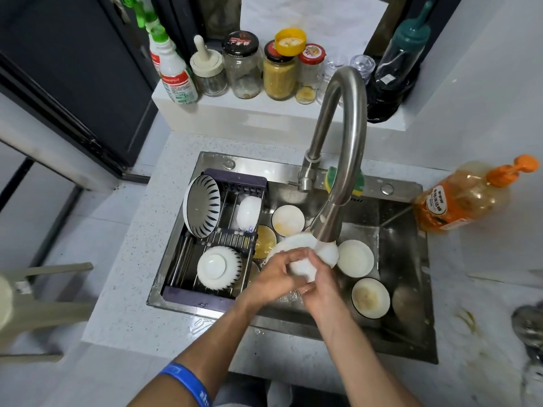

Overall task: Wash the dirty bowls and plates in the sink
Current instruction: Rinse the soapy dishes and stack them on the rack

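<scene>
Right under the spout of the tall curved brushed-steel tap (338,160), both hands are wrapped round a small white glazed ceramic bowl (305,267). The left hand (273,274) curls over its near-left side with the fingers bent across the top; the right hand (318,284) cups it from below and the right, thumb up against the wall. Neither hand is spread wide; both are closed on that bowl.

It looks tipped, its rounded underside showing towards me and its mouth turned away and down, towards the tap's base, though the fingers hide the rim, so I cannot be sure. A bowl this round has no real long axis; what matters is which way the mouth faces. A larger white plate or shallow dish (293,242) lies just behind it, closer to the tap.

Wet, glazed and probably soapy, it will be slippery, stiff, fairly light and quick to chip against the steel sink (411,342). I would judge the safest hold to be thumb inside the rim, fingers under the foot ring, not palms on the slick curve.

Left of the tap, the dark purple drying rack (235,179) holds three bowls: a blue-striped bowl on edge, a plain white one, and a striped one upside down. Right of and below the tap, several stained white bowls (370,298) sit in the basin, not yet washed.
</scene>
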A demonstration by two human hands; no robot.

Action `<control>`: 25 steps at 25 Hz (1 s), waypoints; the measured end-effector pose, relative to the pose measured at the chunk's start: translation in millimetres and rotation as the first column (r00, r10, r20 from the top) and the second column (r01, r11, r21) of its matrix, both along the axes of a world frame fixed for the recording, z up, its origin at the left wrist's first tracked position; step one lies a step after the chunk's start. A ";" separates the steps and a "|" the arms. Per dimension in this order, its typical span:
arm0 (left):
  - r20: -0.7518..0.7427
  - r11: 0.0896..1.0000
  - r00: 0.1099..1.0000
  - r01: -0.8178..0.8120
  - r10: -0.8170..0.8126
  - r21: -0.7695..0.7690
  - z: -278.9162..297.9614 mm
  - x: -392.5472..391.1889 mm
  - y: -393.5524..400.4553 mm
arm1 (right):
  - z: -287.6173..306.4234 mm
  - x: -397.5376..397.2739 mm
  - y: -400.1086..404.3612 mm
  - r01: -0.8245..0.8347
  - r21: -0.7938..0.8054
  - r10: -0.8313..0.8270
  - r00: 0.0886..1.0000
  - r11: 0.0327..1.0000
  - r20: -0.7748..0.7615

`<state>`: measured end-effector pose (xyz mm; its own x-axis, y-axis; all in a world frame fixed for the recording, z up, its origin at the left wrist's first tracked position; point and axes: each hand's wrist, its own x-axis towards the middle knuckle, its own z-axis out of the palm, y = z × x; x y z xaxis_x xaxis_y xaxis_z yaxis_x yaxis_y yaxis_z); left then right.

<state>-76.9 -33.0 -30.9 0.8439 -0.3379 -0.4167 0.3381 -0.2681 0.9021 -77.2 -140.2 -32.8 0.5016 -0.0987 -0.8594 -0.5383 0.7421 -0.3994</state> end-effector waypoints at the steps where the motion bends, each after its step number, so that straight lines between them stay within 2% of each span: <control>1: -0.135 0.996 0.989 -0.069 0.060 -0.062 -4.1 -0.8 3.6 | 0.8 -3.4 -3.1 0.005 0.024 -0.005 0.999 1.000 0.037; 2: -0.187 0.990 0.976 -0.129 0.115 -0.062 -7.9 -1.6 4.8 | 0.8 -6.7 -6.8 0.008 0.068 -0.014 0.997 0.998 0.081; 6: -0.113 0.975 0.976 -0.168 0.186 0.148 -13.5 1.6 -18.9 | 5.1 -12.2 -24.8 0.035 0.161 -0.065 0.980 0.986 0.187; 7: -0.116 0.963 0.970 -0.188 0.213 0.194 -11.4 5.8 -28.0 | 4.4 -15.6 -30.5 0.044 0.162 -0.077 0.976 0.986 0.202; 9: -0.167 0.951 0.945 -0.251 0.281 0.181 -19.6 18.5 -44.3 | 6.4 -21.6 -42.2 0.063 0.134 -0.091 0.972 0.989 0.215; 13: -0.261 0.925 0.909 -0.247 0.324 0.288 -27.4 35.7 -71.6 | 14.0 -31.9 -60.7 0.104 0.095 -0.124 0.963 0.990 0.238; 14: -0.285 0.905 0.872 -0.321 0.398 0.280 -27.0 38.9 -71.4 | 14.0 -34.8 -62.5 0.114 0.101 -0.135 0.962 0.988 0.237; 16: -0.462 0.840 0.716 -0.525 0.523 0.138 -19.1 43.9 -62.3 | 13.2 -38.8 -65.1 0.128 0.121 -0.153 0.963 0.984 0.222; 17: -0.567 0.803 0.647 -0.594 0.510 0.045 -16.9 44.8 -53.0 | 10.2 -38.5 -65.9 0.123 0.125 -0.146 0.970 0.984 0.194; 19: -0.639 0.731 0.603 -0.677 0.478 -0.091 -15.8 43.8 -30.5 | 0.2 -30.4 -58.6 0.086 0.112 -0.097 0.990 0.990 0.099; 21: -0.564 0.686 0.616 -0.718 0.550 -0.116 -9.0 39.7 -15.8 | -13.2 -17.2 -44.3 -0.013 0.056 0.017 0.997 0.998 -0.073; 22: -0.510 0.701 0.641 -0.706 0.574 -0.099 -6.0 37.0 -9.8 | -17.2 -11.9 -36.3 -0.099 0.012 0.100 0.983 0.995 -0.157; 23: -0.463 0.736 0.681 -0.671 0.567 -0.087 -4.1 34.1 -4.4 | -20.6 -7.3 -29.8 -0.201 -0.033 0.190 0.961 0.979 -0.200; 25: -0.357 0.846 0.806 -0.527 0.471 -0.073 1.5 29.0 4.2 | -17.6 1.9 -23.3 -0.340 -0.111 0.317 0.931 0.934 -0.181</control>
